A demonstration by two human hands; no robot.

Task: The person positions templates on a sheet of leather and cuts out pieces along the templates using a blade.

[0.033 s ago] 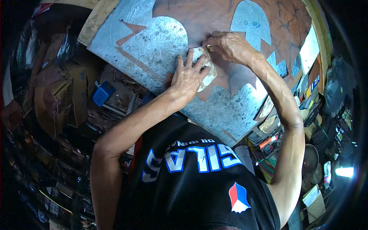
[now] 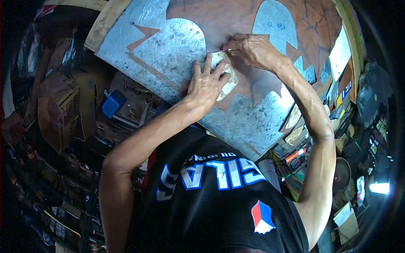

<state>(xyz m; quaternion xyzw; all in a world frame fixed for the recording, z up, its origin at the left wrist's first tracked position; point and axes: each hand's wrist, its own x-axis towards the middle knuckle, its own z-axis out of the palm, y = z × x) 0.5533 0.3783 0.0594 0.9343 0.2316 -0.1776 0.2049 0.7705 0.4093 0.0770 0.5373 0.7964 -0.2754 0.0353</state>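
Observation:
My left hand (image 2: 206, 82) lies with its fingers spread on a pale, stained, flat template (image 2: 230, 84), pressing it onto a brown leather-like sheet (image 2: 211, 36). Just beyond the template's far right corner, my right hand (image 2: 255, 49) is closed around a slim pen-like tool (image 2: 230, 50). Only the tool's short, shiny end shows; the fingers hide the rest, so its exact kind is unclear. That end is at the template's far edge. The brown sheet has jagged and rounded cut-outs and lies on a grey metal-topped board (image 2: 173, 46).
Wooden edging (image 2: 99, 31) borders the board at the left. A cardboard box (image 2: 59, 107) and a blue plastic piece (image 2: 114, 103) are at the left. Cluttered tools, including an orange-handled one (image 2: 295, 155), crowd the right side near a bright lamp (image 2: 379, 188).
Both hands keep almost the same place. A little more of the slim tool's shiny end shows by my right fingers.

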